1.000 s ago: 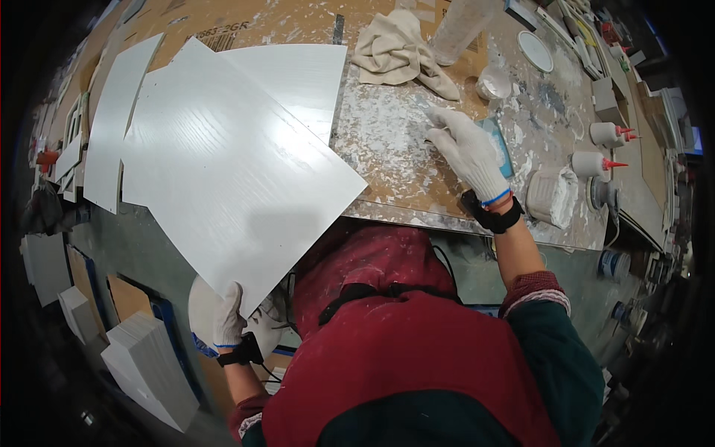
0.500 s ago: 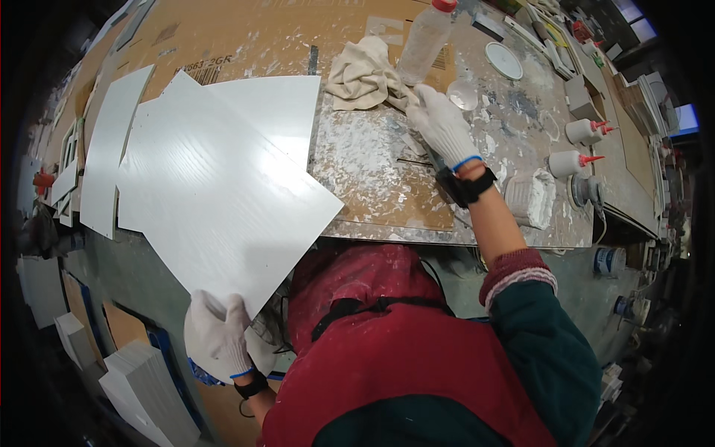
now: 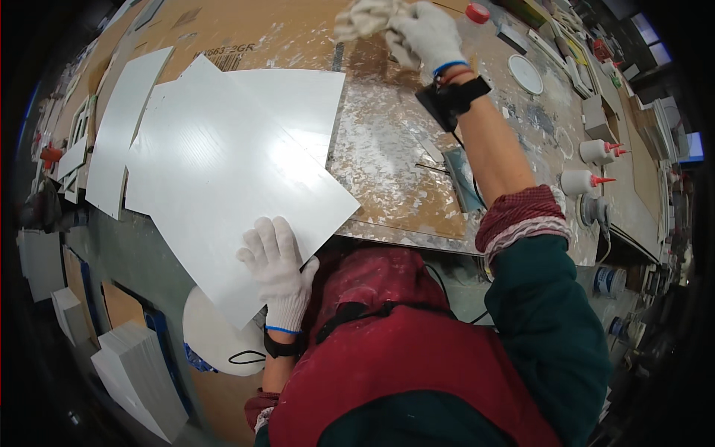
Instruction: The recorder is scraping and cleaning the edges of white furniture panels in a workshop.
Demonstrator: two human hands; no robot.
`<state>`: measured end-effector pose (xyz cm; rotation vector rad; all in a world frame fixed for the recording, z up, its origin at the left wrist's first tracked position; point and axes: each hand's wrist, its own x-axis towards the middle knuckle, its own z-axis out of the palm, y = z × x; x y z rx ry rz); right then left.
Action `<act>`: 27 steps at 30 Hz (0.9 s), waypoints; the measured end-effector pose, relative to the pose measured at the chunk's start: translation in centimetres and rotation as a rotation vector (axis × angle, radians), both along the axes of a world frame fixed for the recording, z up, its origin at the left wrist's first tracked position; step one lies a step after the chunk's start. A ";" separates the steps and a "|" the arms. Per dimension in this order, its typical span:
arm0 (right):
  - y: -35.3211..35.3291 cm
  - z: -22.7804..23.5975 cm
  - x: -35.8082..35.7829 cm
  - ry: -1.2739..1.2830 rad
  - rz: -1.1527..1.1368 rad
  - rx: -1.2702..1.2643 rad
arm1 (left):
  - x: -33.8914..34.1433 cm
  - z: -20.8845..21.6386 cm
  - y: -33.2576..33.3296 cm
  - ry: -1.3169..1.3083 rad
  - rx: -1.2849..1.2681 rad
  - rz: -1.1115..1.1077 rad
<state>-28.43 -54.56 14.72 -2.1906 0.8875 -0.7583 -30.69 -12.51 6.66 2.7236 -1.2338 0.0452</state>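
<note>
My left hand (image 3: 275, 257), in a white knit glove, lies palm-down with fingers stretched out on the near part of a glossy white panel (image 3: 231, 164). That panel lies askew over another white panel (image 3: 316, 97), and its near corner juts past the table edge. At the far side of the table, my right hand (image 3: 428, 36), gloved too, is closed on a crumpled cream cloth (image 3: 366, 18). Part of the cloth is hidden by the fingers. Just beyond the right hand shows the red cap (image 3: 477, 13) of a clear bottle.
A narrow white panel (image 3: 126, 134) leans over the left. White glue bottles (image 3: 579, 181) with red tips stand at the right, near a round white lid (image 3: 526, 74). A grey-blue flat piece (image 3: 465, 179) lies by my right forearm. Stacked white boards (image 3: 141, 376) stand lower left, beside a round white stool (image 3: 216, 335).
My right hand has moved away toward the far edge, taking the cloth with it. My left hand has let go of the panel's near corner and now lies flat on its face.
</note>
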 end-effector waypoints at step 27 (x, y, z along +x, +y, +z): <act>-9.8 -12.3 7.4 0.790 0.107 -0.444 | 1.1 -2.1 -1.6 -0.302 -0.068 0.034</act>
